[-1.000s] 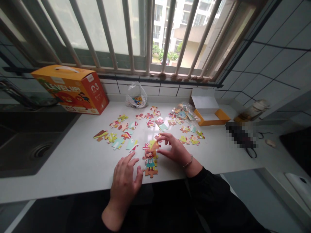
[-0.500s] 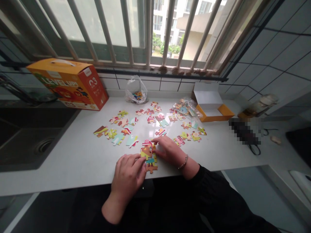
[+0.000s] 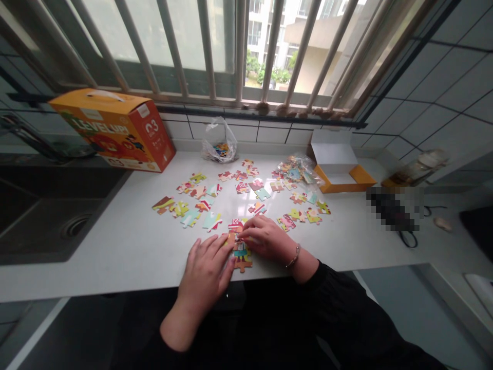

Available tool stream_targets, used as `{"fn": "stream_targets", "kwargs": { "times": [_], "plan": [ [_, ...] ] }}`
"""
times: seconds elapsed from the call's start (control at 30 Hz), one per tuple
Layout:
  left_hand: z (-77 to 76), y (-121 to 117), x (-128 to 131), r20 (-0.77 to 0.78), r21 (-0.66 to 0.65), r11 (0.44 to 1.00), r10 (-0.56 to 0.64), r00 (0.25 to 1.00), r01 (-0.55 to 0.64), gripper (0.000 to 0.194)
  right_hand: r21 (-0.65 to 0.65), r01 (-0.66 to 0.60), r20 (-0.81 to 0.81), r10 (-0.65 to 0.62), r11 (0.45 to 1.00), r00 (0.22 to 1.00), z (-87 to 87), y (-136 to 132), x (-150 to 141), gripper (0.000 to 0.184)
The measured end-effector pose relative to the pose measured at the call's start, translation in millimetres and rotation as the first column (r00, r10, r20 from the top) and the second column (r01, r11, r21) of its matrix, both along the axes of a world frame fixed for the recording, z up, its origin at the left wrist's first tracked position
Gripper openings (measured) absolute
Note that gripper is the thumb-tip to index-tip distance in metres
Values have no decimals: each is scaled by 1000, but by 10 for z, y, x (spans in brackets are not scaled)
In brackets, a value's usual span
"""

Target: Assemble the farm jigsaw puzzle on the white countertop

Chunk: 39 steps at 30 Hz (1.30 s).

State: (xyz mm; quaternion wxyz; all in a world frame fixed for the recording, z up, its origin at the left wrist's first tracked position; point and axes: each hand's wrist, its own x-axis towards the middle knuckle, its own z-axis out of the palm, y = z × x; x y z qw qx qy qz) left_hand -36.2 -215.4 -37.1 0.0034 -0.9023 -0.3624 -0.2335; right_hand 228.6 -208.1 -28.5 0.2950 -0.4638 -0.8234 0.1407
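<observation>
A small joined strip of jigsaw pieces (image 3: 241,252) lies near the front edge of the white counter (image 3: 115,252). My left hand (image 3: 206,272) rests flat beside it, fingers stretched out and touching its left edge. My right hand (image 3: 265,239) is curled over the top of the strip, fingertips pinched on a piece there. Several loose colourful puzzle pieces (image 3: 200,205) are scattered on the counter beyond my hands.
An orange puzzle box (image 3: 115,131) stands at the back left beside a dark sink (image 3: 46,221). A plastic bag of pieces (image 3: 217,146) lies under the barred window. An open orange-and-white small box (image 3: 339,169) and a second bag (image 3: 296,169) sit at the back right.
My left hand slid forward to the strip's left edge. My right hand drew in and closed over the strip's top, bringing a piece onto it.
</observation>
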Motion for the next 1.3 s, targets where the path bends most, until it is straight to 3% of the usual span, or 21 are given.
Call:
{"fn": "stream_targets", "kwargs": {
  "times": [0.13,0.3,0.47,0.77,1.07,1.3],
  "plan": [
    [19,43,-126,26,-72,997,-6,1000,8,25,-1,42,-15,-42,999,999,-6,17,6,14],
    [80,98,-321,40,-149,983,-98,994,103,21,29,7,-44,-6,1000,999,-14,28,11,9],
    [87,105,-368,56,-172,975,-135,989,142,15,30,17,-44,-15,999,999,-3,22,7,9],
    [40,224,-411,157,-275,948,-121,980,161,22,20,18,-26,-18,1000,1000,1,22,8,11],
    [63,258,-483,221,-262,938,-172,960,228,22,7,23,-25,-23,1000,999,13,20,11,9],
    [84,183,-478,106,-236,939,-231,967,250,25,21,30,-35,-30,999,999,3,22,4,9]
  ]
}}
